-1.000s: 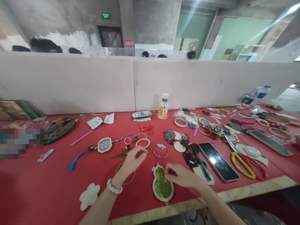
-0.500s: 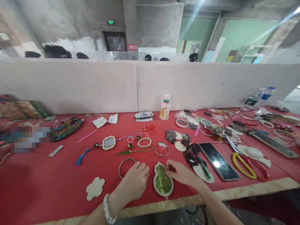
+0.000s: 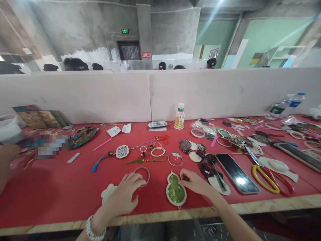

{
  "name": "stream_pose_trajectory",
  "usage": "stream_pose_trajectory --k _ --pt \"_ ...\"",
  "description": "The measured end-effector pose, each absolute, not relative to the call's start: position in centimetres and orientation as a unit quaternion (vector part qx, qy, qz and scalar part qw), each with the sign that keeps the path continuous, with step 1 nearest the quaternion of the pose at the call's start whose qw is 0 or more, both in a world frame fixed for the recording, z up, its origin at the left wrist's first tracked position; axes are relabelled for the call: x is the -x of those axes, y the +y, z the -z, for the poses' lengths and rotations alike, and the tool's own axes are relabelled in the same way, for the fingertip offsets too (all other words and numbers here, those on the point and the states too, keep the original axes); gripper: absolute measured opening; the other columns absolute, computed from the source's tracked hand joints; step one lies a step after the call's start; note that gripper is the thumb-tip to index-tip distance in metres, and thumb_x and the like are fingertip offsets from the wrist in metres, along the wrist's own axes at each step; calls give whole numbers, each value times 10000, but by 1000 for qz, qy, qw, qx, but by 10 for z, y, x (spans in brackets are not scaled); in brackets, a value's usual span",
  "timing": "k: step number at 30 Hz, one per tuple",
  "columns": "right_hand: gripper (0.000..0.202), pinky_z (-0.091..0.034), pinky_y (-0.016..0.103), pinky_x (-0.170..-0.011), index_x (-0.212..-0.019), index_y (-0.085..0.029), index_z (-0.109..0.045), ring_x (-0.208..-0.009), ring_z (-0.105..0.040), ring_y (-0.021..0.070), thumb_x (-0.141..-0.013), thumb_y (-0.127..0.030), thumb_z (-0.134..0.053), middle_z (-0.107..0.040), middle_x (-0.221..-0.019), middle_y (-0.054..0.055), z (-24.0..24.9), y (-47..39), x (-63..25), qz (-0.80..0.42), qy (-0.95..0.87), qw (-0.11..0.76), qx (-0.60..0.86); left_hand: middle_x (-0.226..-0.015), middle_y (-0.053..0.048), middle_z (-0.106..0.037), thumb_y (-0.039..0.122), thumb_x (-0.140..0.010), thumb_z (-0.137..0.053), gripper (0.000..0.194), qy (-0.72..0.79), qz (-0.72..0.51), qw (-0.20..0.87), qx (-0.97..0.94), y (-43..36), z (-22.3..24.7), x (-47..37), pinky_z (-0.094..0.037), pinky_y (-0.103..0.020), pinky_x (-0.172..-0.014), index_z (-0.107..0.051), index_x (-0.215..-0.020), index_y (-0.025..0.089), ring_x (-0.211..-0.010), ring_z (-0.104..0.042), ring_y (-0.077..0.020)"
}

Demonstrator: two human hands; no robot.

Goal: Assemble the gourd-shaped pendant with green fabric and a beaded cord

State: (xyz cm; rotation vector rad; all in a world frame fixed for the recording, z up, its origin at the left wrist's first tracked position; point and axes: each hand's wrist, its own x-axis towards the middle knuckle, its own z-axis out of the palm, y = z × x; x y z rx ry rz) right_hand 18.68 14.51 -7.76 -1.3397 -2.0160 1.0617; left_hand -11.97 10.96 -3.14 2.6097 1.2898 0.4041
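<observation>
A gourd-shaped pale frame with a glossy green filling lies on the red table near its front edge. My right hand is at its right side, fingers curled, the thumb near the rim; what the fingers hold, if anything, is hidden. Further left, my left hand hovers with fingers spread and nothing in it. Its fingertips are by a thin metal ring. A pale flower-shaped piece is partly covered by my left hand.
Behind lie a tasselled pendant, a dish of beads and a white bottle. To the right are a phone and red-yellow scissors. Another person's arm shows at the left edge.
My left hand has moved left, away from the green gourd piece, and its fingers have spread. The view has shifted left, and another person's arm now shows at the left edge.
</observation>
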Motion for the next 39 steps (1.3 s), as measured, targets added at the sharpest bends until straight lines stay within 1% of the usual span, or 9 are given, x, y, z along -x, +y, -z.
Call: stream_pose_trajectory --k 2,8,10,14,18,22,25,32,39 --pt "82 -339 195 -556 -694 -185 -441 -603 -433 98 -732 -200 -513 -458 -643 -53 79 145 -188 -390 -738 251 489 -1185 -58 -500 57 -635 -469 566 460 -143 110 -870 107 38 128 -297 -420 -948 -461 -1169 244 -1085 -420 -237" --pt "79 -340 190 -551 -700 -183 -455 -602 -425 95 -733 -209 -522 -453 -640 -56 82 146 -190 -393 -737 264 482 -1199 -57 -512 121 -721 -473 494 490 -144 106 -853 111 53 140 -333 -410 -928 -458 -1192 270 -1109 -422 -240" --pt "83 -342 189 -546 -696 -182 -459 -598 -426 95 -732 -213 -528 -454 -634 -56 84 146 -190 -390 -737 266 484 -1146 -53 -548 138 -738 -478 411 504 -137 93 -847 116 56 139 -349 -405 -900 -516 -1129 261 -1067 -449 -237" --pt "42 -379 200 -566 -761 -185 -485 -613 -469 104 -753 -214 -513 -492 -660 -41 82 147 -188 -379 -734 293 481 -896 -29 -631 148 -769 -473 168 504 -145 101 -845 127 55 128 -354 -367 -869 -626 -797 214 -892 -529 -198" --pt "249 -436 231 -625 -1035 -205 -493 -657 -526 121 -787 -205 -483 -548 -764 -5 69 143 -173 -331 -756 331 458 -794 -41 -645 259 -809 -464 177 522 -215 169 -807 133 45 102 -399 -325 -779 -629 -841 205 -824 -542 -204" --pt "397 -452 298 -775 -1196 -249 -459 -853 -547 166 -803 -192 -477 -572 -1017 57 59 143 -149 -241 -814 343 402 -766 -16 -641 321 -834 -428 219 466 -281 331 -771 143 37 68 -428 -239 -624 -602 -885 199 -660 -566 -147" --pt "385 -426 360 -849 -1198 -229 -488 -969 -516 212 -814 -203 -485 -587 -1043 85 61 151 -138 -162 -819 368 409 -685 -3 -607 346 -808 -469 227 439 -341 391 -734 154 41 46 -420 -220 -554 -584 -888 167 -580 -540 -127" --pt "251 -462 347 -791 -1055 -231 -604 -864 -569 189 -834 -226 -486 -641 -904 65 68 171 -150 -95 -787 442 421 -526 38 -511 344 -811 -455 277 385 -390 526 -650 170 54 13 -403 -209 -477 -573 -922 119 -444 -473 -95" --pt "109 -452 341 -775 -826 -203 -622 -852 -561 192 -792 -195 -519 -618 -865 62 58 180 -157 -100 -761 457 449 -518 30 -529 345 -814 -443 290 410 -425 488 -642 184 70 -7 -367 -199 -452 -608 -896 121 -435 -448 -95"
